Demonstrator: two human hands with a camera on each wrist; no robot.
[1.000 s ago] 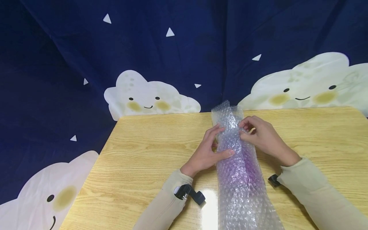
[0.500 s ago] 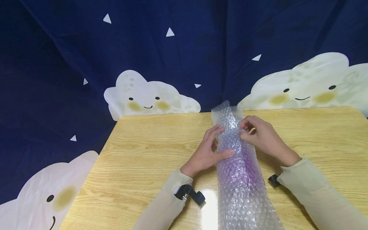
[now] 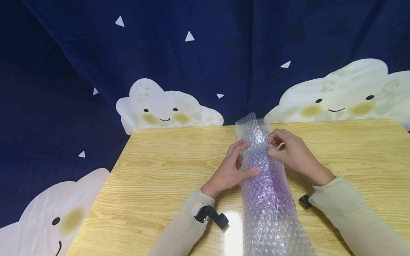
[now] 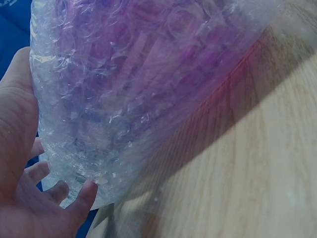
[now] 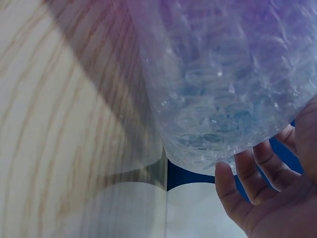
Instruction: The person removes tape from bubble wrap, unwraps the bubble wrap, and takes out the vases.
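A long bundle of bubble wrap (image 3: 266, 199) lies on the table, pointing away from me. Something purple and pink shows blurrily through its layers; its kind is hidden. My left hand (image 3: 231, 170) holds the bundle from its left side, thumb over the top and fingers along the far left edge. In the left wrist view those fingers (image 4: 81, 201) bend around the wrap's end. Across from it, my right hand (image 3: 293, 151) pinches the wrap's upper edge between thumb and fingers. The right wrist view has several fingers (image 5: 262, 171) curved beside the wrap.
The wood-grain table (image 3: 160, 167) stretches out on both sides of the bundle. Behind it hangs a dark blue curtain (image 3: 205, 64) with smiling clouds and white triangles. The wrap's far end reaches the table's back edge. Black camera mounts (image 3: 211, 217) sit on both sleeves.
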